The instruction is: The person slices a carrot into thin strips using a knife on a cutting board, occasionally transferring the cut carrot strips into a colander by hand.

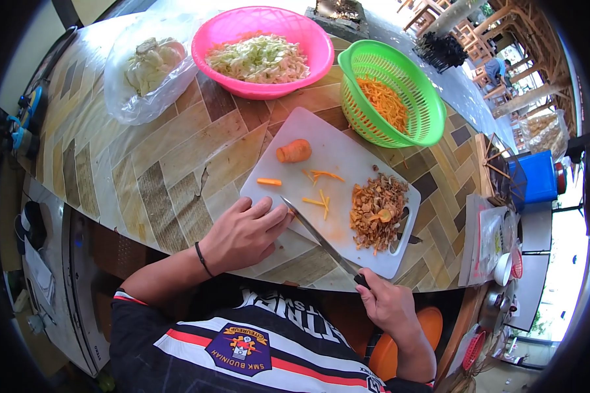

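A white cutting board (341, 154) lies at an angle on the patterned table. My right hand (387, 301) is closed round the black handle of a knife (321, 240), whose blade points up and left over the board's near edge. By the knife tip is my left hand (246, 234), fingers bent and close together; what they may hold is hidden. A carrot piece (294, 151), a cut carrot stick (269, 181) and thin carrot strips (324, 204) lie on the board. Brown peelings (376, 213) are heaped at its right end.
Behind the board stand a pink basin (265, 90) of shredded cabbage and a green colander (432, 118) with carrot shreds. A plastic bag (128, 105) with cabbage lies back left. An orange plate (428, 324) is below the table edge; a blue container (537, 178) is right.
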### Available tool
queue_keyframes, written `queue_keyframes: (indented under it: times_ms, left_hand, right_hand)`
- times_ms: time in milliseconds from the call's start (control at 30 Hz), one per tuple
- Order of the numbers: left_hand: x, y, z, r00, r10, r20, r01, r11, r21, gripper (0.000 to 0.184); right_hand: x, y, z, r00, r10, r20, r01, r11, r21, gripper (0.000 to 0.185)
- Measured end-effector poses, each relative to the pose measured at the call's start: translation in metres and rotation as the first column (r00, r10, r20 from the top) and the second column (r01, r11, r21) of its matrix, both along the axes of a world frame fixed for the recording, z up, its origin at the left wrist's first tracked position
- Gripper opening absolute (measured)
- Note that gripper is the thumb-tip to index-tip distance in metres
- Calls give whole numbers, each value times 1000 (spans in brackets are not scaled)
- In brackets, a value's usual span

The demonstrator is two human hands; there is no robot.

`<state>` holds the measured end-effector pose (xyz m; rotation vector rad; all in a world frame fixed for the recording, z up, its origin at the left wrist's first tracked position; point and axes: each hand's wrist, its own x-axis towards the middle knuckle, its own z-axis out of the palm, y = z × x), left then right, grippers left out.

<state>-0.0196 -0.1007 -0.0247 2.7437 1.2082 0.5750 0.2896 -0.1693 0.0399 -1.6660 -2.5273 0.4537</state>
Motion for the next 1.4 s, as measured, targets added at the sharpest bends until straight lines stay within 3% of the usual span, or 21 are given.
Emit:
queue_keyframes:
  times_ms: [100,300,400,600,733,933,1033,1133,1167,1300,1400]
  left_hand:
    - [5,-1,4,1000,28,4,-28,1000,10,51]
    - [10,0,9,997,68,37,-68,998,17,38]
    - [11,9,9,994,73,82,-74,997,14,31]
    - [15,40,12,998,14,55,-8,993,-119,19]
    - [16,55,11,998,-56,33,61,977,-204,15]
    - [28,56,14,971,-26,-239,24,1000,-12,11]
    - [30,66,15,999,28,17,-27,1000,-4,9]
    - [45,68,32,971,-84,223,104,991,-79,11]
    - [53,64,38,970,-140,199,148,989,-24,13]
    - [69,69,22,954,-277,116,289,952,-101,11]
    - [72,74,19,930,-326,169,346,933,-103,4]
  right_hand:
    - [3,-12,19,989,-18,147,20,1000,-13,29]
    - [22,-31,53,966,-45,253,51,999,-18,28]
    - [34,-35,47,981,-74,178,68,997,41,29]
    - [42,-31,17,989,-116,91,80,941,328,41]
    - [48,-28,4,979,-155,130,82,892,445,43]
    - [56,-26,-8,968,-180,174,60,842,537,47]
    - [58,-27,-9,963,-187,194,51,835,548,50]
    - [56,-28,-10,962,-177,208,36,837,546,51]
    - [55,-28,-11,962,-175,210,33,837,546,52]
    - [55,-31,-13,962,-177,210,35,837,547,52]
    - [54,-35,-12,954,-191,233,38,843,537,51]
